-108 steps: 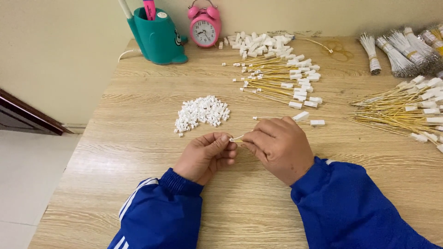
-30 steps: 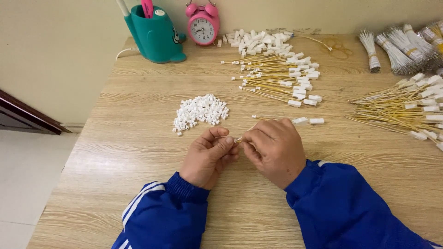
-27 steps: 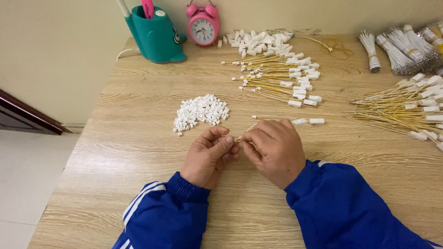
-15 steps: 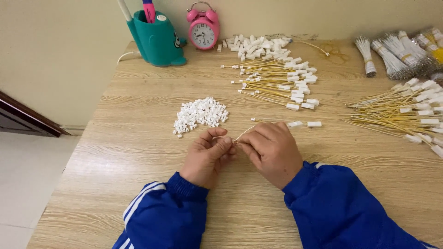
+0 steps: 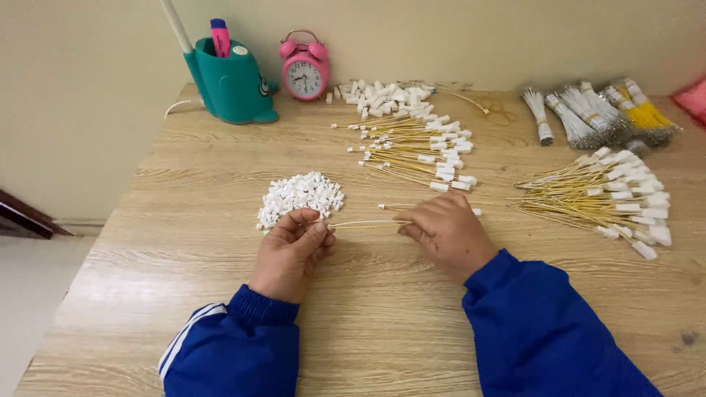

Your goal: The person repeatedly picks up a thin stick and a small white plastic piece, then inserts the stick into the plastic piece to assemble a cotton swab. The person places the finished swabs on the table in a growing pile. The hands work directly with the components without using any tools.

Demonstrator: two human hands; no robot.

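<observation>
Two hands stretch a thin yellow wire over a wooden desk.

The left hand (image 5: pixel 293 248) pinches one end of the yellow wire (image 5: pixel 364 223) in a closed grip, apparently with a small white connector at the fingertips, though that is too small to be sure. The right hand (image 5: pixel 447 232) clenches the other end, so the wire runs level between them just above the desk (image 5: pixel 382 316). A pile of white connectors (image 5: pixel 300 195) lies just beyond the left hand; a finished wire (image 5: pixel 426 208) lies just past the right.
</observation>
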